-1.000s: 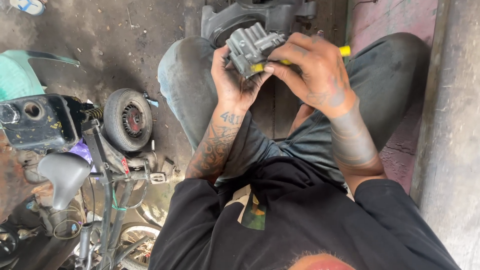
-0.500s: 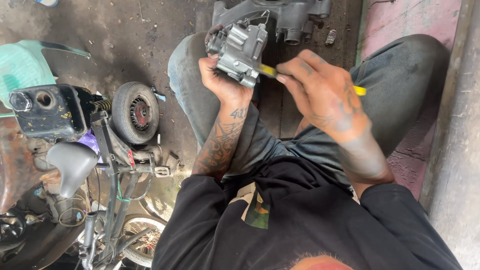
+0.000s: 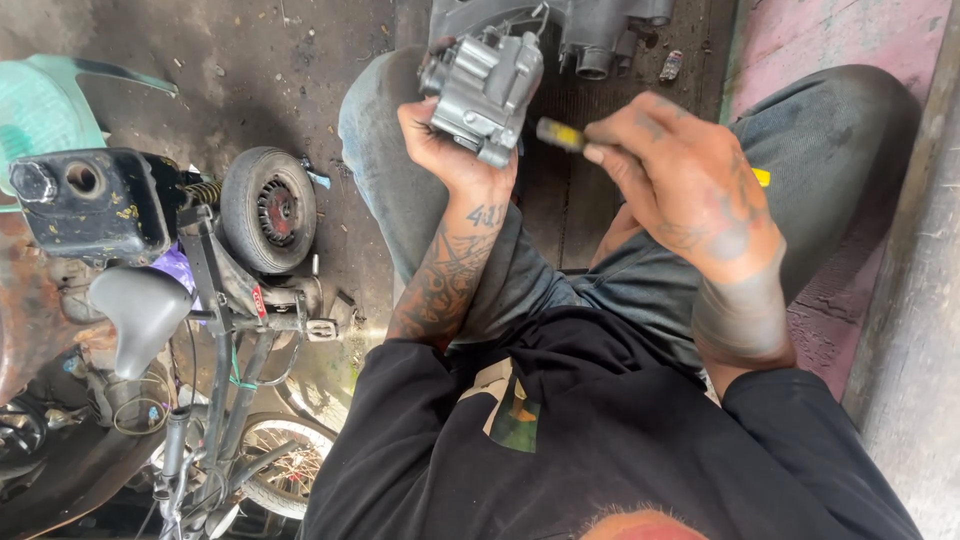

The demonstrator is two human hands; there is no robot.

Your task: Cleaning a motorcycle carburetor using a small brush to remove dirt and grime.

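Dirty concrete floor [image 3: 290,70] w/ grit and small debris, rough wall on the right edge of view. Person sits w/ knees spread, dark trousers, black top.

Left hand [image 3: 450,150] is closed round a grey cast-metal engine part [image 3: 485,85], held up above the left knee, approx. over the gap between the legs. Fingers wrap its underside/left flank; part's long axis runs roughly bottom-right to top-left in view, tilted, ports and bosses facing up and away. Forearm tattooed.

Right hand [image 3: 680,180] is closed on a yellow-handled tool [image 3: 560,133]; handle end shows yellow just past the wrist side too. Tool lies near horizontal, tip pointing left toward the part's lower right corner, just beside it; can't tell if touching (blurred).

Beyond the part, a larger dark engine casing [image 3: 590,25] on the floor. Left of the person: small black wheel [image 3: 268,208], black fuel tank [image 3: 90,200], grey saddle [image 3: 140,310], bike frame [image 3: 225,330], spoked wheel [image 3: 275,465], teal plastic chair [image 3: 40,105].
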